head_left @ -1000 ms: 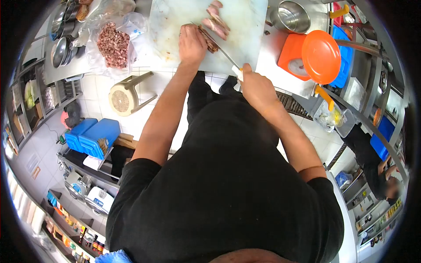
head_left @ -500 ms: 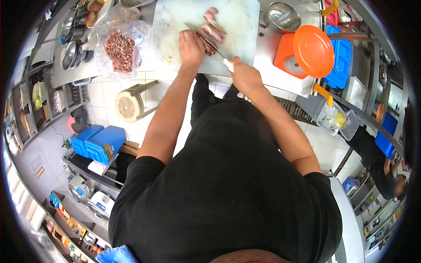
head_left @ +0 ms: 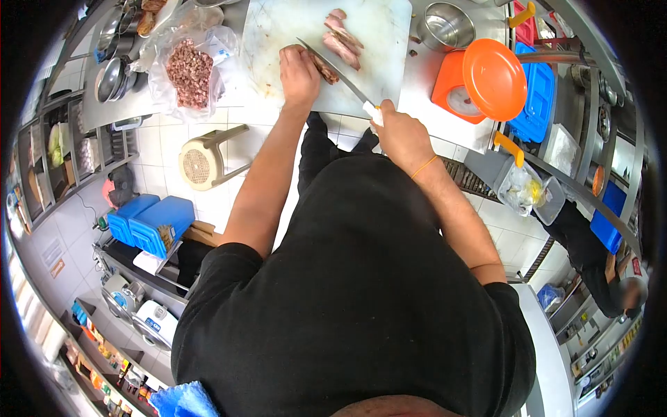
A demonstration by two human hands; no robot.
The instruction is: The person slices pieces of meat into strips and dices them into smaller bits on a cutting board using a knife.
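Note:
My right hand (head_left: 401,133) is wrapped round the white handle of a kitchen knife (head_left: 338,70), its blade slanting up and left over the board. Fingers curled, my left hand (head_left: 299,75) holds down a browned piece of meat (head_left: 324,71) just left of the blade; part of that piece is hidden under the hand. Beyond the knife, several cut slices of meat (head_left: 342,46) lie together. All of this is on a white cutting board (head_left: 382,42). Whether the blade touches the meat, I cannot tell.
Left of the board sits a plastic bag of diced meat (head_left: 190,73). A steel bowl (head_left: 447,28) and an orange scale (head_left: 495,80) stand to the right on the steel table (head_left: 424,128). A beige stool (head_left: 201,163) is below. Another person (head_left: 590,257) is at far right.
The knife and my right hand have moved slightly right and down, and the blade has come away from the slices. The nearer slices have shifted a little. My left hand stays on the meat.

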